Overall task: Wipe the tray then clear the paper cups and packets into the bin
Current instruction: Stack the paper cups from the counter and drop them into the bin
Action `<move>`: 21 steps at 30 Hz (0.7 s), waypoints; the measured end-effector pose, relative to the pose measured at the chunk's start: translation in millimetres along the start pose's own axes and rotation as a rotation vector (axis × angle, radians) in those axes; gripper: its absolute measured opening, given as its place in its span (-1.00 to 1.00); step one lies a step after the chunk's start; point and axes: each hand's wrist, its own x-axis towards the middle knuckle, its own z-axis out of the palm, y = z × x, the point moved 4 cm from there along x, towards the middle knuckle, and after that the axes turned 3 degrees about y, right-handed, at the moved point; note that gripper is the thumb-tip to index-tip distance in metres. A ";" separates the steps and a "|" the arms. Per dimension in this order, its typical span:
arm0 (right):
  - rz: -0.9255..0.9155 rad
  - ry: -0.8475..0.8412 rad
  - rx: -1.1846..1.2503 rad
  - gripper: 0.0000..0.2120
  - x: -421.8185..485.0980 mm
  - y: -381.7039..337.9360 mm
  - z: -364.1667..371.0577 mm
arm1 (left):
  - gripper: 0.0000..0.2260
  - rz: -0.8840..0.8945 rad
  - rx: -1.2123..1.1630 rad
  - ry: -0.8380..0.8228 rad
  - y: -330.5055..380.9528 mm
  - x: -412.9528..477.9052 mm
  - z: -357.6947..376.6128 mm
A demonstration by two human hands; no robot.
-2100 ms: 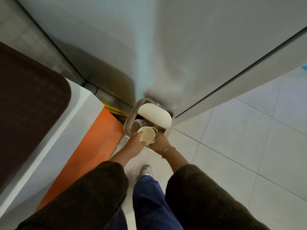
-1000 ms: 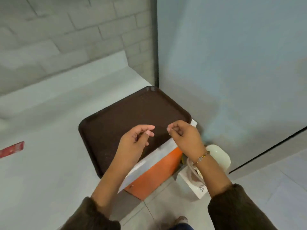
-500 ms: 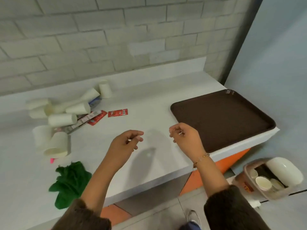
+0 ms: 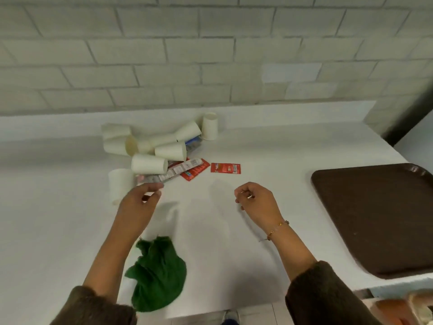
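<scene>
Paper cups (image 4: 150, 146) are lying in a loose heap at the far left of the white bench (image 4: 269, 146), most tipped on their sides, one (image 4: 209, 125) standing upside down at the far right of the heap. Packets (image 4: 185, 168) are spilling out from under them toward me: red sachets and a long grey-white strip, with one red packet (image 4: 225, 167) lying apart to the right. I am seeing a barcode on that one, but its print is too blurred for me to read any brand. I am holding my left hand (image 4: 138, 202) just near the strip, fingers loosely curled and gripping nothing. My right hand (image 4: 257, 202) is hovering over bare bench, fingers curled in, also empty. A crumpled green cloth (image 4: 159, 273) is sitting by the near edge beside my left forearm. At the right, the brown tray (image 4: 379, 219) is lying flat with nothing on it.
</scene>
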 end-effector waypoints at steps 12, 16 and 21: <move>-0.041 -0.116 -0.148 -0.79 25.4 -49.7 125.3 | -0.62 -0.155 -0.188 0.386 -122.4 161.2 -75.4; -0.180 -0.315 -0.201 -0.47 11.7 -74.4 166.2 | -0.48 -0.225 -0.280 0.331 -144.4 205.4 -65.5; -0.233 -0.493 -0.352 -0.07 3.1 -77.0 208.2 | -0.31 -0.076 0.043 0.112 -148.5 255.4 -54.4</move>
